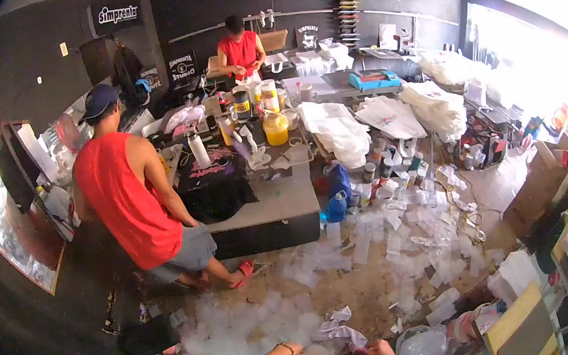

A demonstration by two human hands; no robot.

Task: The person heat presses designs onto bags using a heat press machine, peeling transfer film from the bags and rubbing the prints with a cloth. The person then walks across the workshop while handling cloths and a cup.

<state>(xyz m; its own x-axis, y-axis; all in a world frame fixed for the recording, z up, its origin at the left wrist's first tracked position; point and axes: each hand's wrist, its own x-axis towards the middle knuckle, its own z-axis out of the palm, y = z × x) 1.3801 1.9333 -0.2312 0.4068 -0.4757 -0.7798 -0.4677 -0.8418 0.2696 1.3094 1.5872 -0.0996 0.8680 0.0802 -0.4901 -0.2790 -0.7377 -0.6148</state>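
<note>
My left hand (292, 349) is at the bottom middle, in front of my tan clothing, with a dark bracelet at the wrist. Its fingers are too small and blurred to make out. A little to the right, my right hand (380, 353) is closed with its fingers curled, and what is in it, if anything, is hidden. Just beyond it is a crumpled whitish cloth (340, 332); whether the hand touches it I cannot tell. Pale haze (248, 330) spreads over the floor ahead of my left hand.
One person in red (128, 193) stands left of a work table (282, 211); another (242, 55) works behind it. The table bears a yellow tub (276, 127), a white bottle (198, 150) and stacked white fabric (335, 129). Paper scraps (395, 234) litter the floor. Frames (520, 329) lean right.
</note>
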